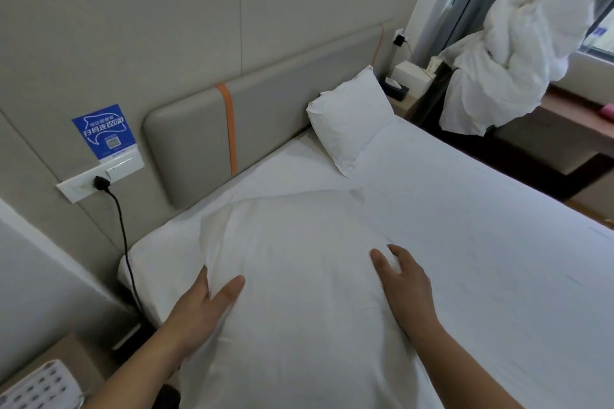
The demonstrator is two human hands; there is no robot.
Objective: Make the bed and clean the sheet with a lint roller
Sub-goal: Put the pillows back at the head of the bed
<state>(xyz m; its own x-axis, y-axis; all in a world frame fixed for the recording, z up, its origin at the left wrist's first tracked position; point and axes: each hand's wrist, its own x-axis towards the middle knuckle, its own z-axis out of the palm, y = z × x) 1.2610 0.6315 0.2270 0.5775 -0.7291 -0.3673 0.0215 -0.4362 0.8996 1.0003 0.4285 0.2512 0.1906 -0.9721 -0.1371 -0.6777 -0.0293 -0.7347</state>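
A large white pillow [292, 269] lies in front of me on the white bed sheet [481, 242]. My left hand [202, 309] grips the pillow's left edge, thumb on top and fingers tucked under the side. My right hand [403, 285] holds its right edge with the fingers curled into the fabric. A second white pillow [349, 116] leans at the far end near the grey headboard [265, 123]. No lint roller is in view.
A bundled white duvet [518, 60] is heaped on a dark chair by the window. A black cable [124, 236] hangs from the wall socket at the left. A bedside table with a tissue box [395, 86] stands beyond the far pillow. A white perforated object [40, 385] sits at bottom left.
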